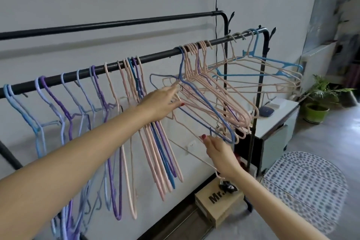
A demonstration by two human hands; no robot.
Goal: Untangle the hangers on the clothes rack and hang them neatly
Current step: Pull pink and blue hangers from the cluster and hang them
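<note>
A black clothes rack has a lower rail (155, 56) full of wire hangers. Blue and purple hangers (64, 111) hang spaced along its left part, with a tight pink, blue and purple bunch (155, 152) in the middle. Right of centre, a tangled cluster of pink hangers (220, 101) with one dark blue hanger (196, 95) swings out sideways. My left hand (161, 103) reaches into that cluster, fingers spread against the wires. My right hand (218, 150) pinches the low end of a pink hanger. More pink hangers and a light blue hanger (272, 62) sit at the rail's right end.
An upper rail (116, 23) runs behind, bare. A cardboard box (220, 202) lies on the rack's base. A white cabinet (276, 122) stands right of the rack, with a potted plant (319, 103) beyond and a dotted mat (303, 191) on the floor.
</note>
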